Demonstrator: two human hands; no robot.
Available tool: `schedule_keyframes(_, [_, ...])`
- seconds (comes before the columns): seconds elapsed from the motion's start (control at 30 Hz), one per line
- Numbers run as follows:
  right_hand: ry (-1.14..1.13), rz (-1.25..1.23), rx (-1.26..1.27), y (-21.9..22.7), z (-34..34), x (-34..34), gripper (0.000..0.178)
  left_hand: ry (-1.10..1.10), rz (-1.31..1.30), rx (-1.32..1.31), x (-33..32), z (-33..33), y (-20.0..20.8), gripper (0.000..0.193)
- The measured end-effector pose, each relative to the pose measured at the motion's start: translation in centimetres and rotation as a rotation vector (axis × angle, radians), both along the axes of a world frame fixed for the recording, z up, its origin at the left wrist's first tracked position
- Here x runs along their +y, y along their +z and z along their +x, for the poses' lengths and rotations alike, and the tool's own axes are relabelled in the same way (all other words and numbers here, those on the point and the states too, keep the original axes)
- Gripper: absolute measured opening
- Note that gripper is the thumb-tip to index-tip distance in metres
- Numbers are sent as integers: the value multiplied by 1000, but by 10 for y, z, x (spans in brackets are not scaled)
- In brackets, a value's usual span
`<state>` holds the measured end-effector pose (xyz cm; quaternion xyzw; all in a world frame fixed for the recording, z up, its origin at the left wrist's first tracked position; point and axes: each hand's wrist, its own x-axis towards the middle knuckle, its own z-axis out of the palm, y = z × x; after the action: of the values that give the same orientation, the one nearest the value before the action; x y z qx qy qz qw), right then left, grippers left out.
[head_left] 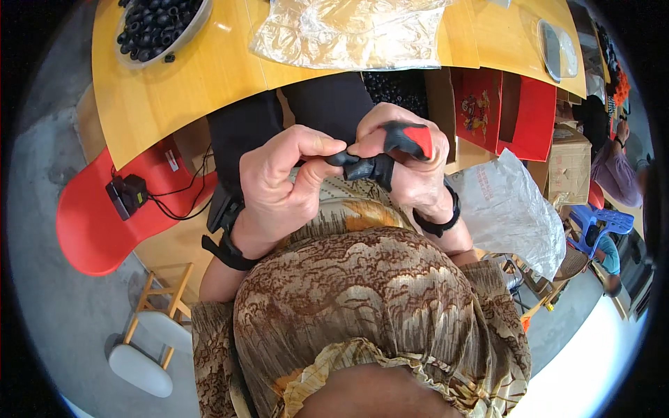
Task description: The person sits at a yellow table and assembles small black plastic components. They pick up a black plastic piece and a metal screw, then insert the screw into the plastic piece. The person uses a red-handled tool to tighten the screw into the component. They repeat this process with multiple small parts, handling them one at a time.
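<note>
In front of my chest, my two hands meet over a small black piece. My left hand (282,181) pinches this rounded black part (339,159) between thumb and fingertips. My right hand (421,181) is closed around a black-and-red handled tool (412,141), whose kind I cannot make out. The right thumb presses near the pinched part. A dark band or tool section (373,169) shows below that thumb, touching or very close to the part. The fingers hide much of both.
A yellow table (202,83) holds a clear tub (203,28) of small black parts, a clear plastic bag (341,35) and a transparent lid (554,52). Below are red boxes (533,115) and more black parts (397,90). A red chair (90,223) stands left, carrying a black device (129,195).
</note>
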<state>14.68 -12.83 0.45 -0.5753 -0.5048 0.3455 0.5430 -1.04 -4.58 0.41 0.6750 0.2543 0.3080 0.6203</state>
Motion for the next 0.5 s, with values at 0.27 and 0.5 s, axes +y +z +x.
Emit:
schedule_keyframes(0.27, [-156,46,196,-13,-22,-6,27,71,183,0,0,5,-2,14])
schedule_keyframes(0.5, [60,-202,192,-2,-3,-9,32,-42,98,112,-8,-1,-9,15])
